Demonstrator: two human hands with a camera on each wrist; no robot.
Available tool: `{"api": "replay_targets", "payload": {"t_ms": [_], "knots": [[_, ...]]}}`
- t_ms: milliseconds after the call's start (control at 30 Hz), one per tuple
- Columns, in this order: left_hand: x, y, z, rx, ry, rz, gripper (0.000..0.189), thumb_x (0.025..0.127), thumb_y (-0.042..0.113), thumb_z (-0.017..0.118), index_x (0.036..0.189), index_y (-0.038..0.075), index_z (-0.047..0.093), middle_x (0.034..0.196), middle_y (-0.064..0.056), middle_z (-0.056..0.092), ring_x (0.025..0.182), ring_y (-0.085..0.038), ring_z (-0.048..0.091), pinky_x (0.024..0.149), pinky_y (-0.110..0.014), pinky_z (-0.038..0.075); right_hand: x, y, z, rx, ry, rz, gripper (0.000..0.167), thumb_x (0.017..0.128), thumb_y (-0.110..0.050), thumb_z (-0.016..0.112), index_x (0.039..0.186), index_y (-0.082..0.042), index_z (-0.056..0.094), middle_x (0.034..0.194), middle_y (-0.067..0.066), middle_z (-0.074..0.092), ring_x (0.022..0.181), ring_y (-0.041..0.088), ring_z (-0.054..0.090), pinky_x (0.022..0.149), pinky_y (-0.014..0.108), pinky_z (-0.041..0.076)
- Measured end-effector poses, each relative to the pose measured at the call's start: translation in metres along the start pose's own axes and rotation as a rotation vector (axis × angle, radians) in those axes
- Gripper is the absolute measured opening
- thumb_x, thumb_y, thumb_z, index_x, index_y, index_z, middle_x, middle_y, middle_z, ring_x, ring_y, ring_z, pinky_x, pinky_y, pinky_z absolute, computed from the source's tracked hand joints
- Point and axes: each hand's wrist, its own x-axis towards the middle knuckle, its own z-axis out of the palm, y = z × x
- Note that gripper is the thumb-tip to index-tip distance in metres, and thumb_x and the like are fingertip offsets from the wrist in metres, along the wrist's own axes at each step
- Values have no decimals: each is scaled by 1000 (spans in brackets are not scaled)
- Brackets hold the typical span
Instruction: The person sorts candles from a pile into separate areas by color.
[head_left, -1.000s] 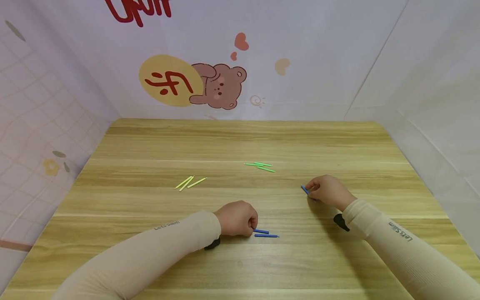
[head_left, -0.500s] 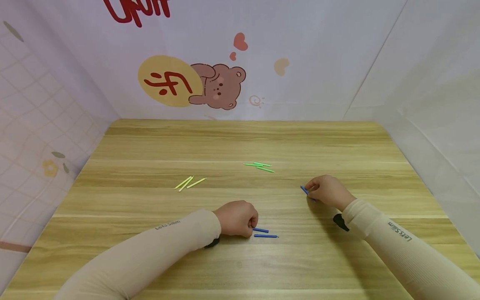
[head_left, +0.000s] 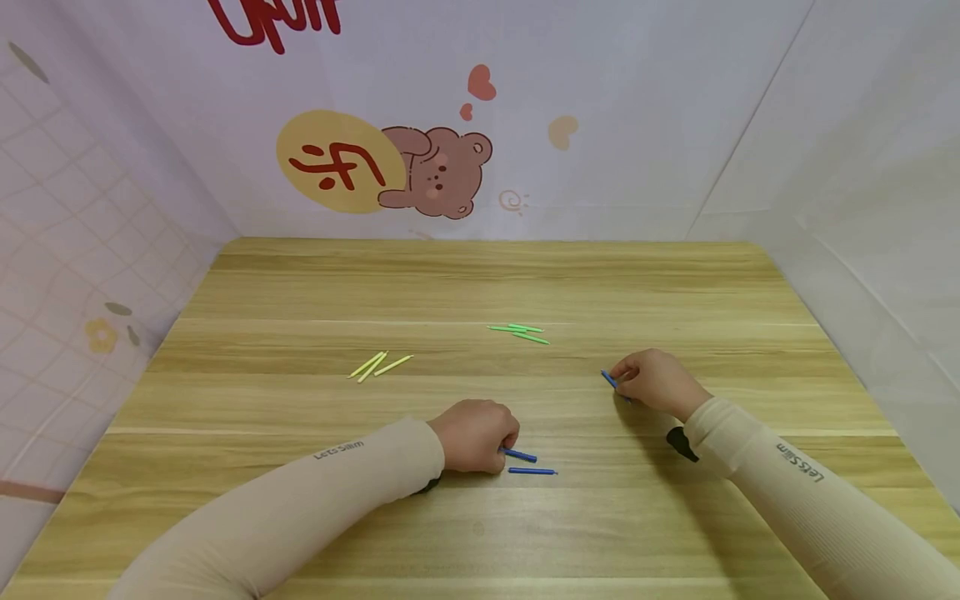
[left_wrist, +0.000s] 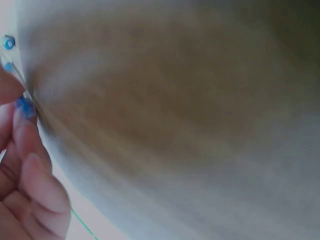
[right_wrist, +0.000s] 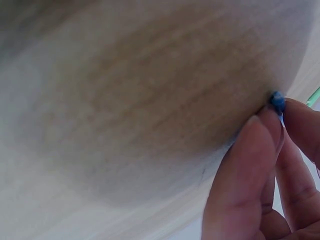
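In the head view my left hand (head_left: 474, 435) pinches one end of a slim blue candle (head_left: 521, 456) just above the wooden table. Beside it lies a second blue candle (head_left: 532, 472) with a short wick-like tip. The left wrist view has a blue end (left_wrist: 24, 107) between thumb and fingertip, and another blue end (left_wrist: 8, 42) farther off. Farther right, my right hand (head_left: 660, 383) pinches a third blue candle (head_left: 609, 378) that slants, its lower part covered by the fingers. Its blue end (right_wrist: 277, 100) shows between the fingertips in the right wrist view.
Several slim yellow candles (head_left: 392, 365) lie left of centre on the wooden table (head_left: 480, 542). Green ones (head_left: 531, 338) form a loose group toward the back. A white cloth backdrop (head_left: 622, 67) with a printed bear encloses the table's back and sides.
The candle in my left hand has tilted, its held end now raised higher. The left hand has shifted very slightly, and the right hand stays where it was.
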Motion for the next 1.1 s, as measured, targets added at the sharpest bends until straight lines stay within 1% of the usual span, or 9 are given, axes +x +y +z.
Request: {"api": "replay_targets", "payload": {"t_ms": [100, 233, 300, 433, 533, 700, 967, 1033, 1100], "knots": [[0, -2, -1, -55, 17, -16, 16, 75, 5, 66, 70, 17, 57, 66, 10, 48, 63, -7, 42, 58, -21, 35, 0, -1, 0, 2, -2, 4, 24, 84, -4, 61, 105, 4, 68, 91, 13, 70, 77, 17, 62, 65, 29, 49], [1, -6, -4, -194, 40, -65, 13, 79, 7, 67, 73, 17, 62, 68, 10, 52, 67, -7, 47, 63, -21, 40, 0, -1, 0, 2, -2, 2, 24, 84, -4, 61, 105, 4, 68, 91, 13, 70, 77, 17, 62, 65, 29, 48], [2, -9, -6, -258, 61, -76, 12, 80, 7, 68, 75, 16, 64, 69, 10, 55, 69, -7, 49, 65, -21, 42, -1, -1, -1, 1, 0, -4, 24, 83, -4, 61, 105, 4, 68, 91, 13, 71, 77, 17, 62, 64, 29, 49], [4, -12, -10, -339, 92, -88, 11, 81, 6, 69, 76, 16, 67, 72, 10, 57, 70, -7, 51, 67, -22, 44, -1, 0, -1, 5, -1, -2, 24, 84, -4, 61, 105, 4, 68, 92, 14, 71, 77, 17, 63, 64, 29, 49], [6, -12, -11, -381, 97, -101, 10, 82, 7, 70, 78, 15, 68, 72, 9, 58, 70, -8, 50, 66, -22, 44, -1, 1, -1, 11, -5, 2, 24, 85, -5, 61, 106, 4, 68, 93, 15, 71, 78, 17, 63, 65, 29, 49], [11, -13, -14, -442, 112, -85, 5, 84, 7, 70, 83, 12, 70, 73, 7, 58, 72, -10, 51, 67, -23, 45, -2, 1, -1, 4, -4, -6, 24, 85, -5, 61, 106, 3, 68, 94, 15, 71, 79, 18, 63, 65, 30, 49], [24, -18, -20, -645, 181, -82, 7, 83, 4, 68, 89, 6, 72, 76, 5, 61, 73, -10, 53, 66, -21, 44, -1, 1, -1, 18, -2, -3, 25, 84, -4, 61, 106, 2, 69, 94, 14, 71, 75, 16, 61, 63, 29, 48], [28, -20, -22, -667, 192, -79, 7, 83, 3, 68, 89, 4, 72, 76, 5, 62, 73, -10, 53, 66, -20, 44, -1, 1, -1, 23, -2, -1, 25, 84, -4, 61, 106, 2, 69, 94, 15, 71, 75, 15, 61, 62, 29, 48], [31, -20, -24, -667, 195, -77, 8, 83, 4, 68, 90, 4, 73, 76, 5, 62, 73, -9, 53, 66, -20, 44, -1, 1, -1, 27, -2, 0, 25, 84, -4, 61, 106, 2, 69, 94, 15, 71, 75, 15, 61, 62, 28, 47]]}}
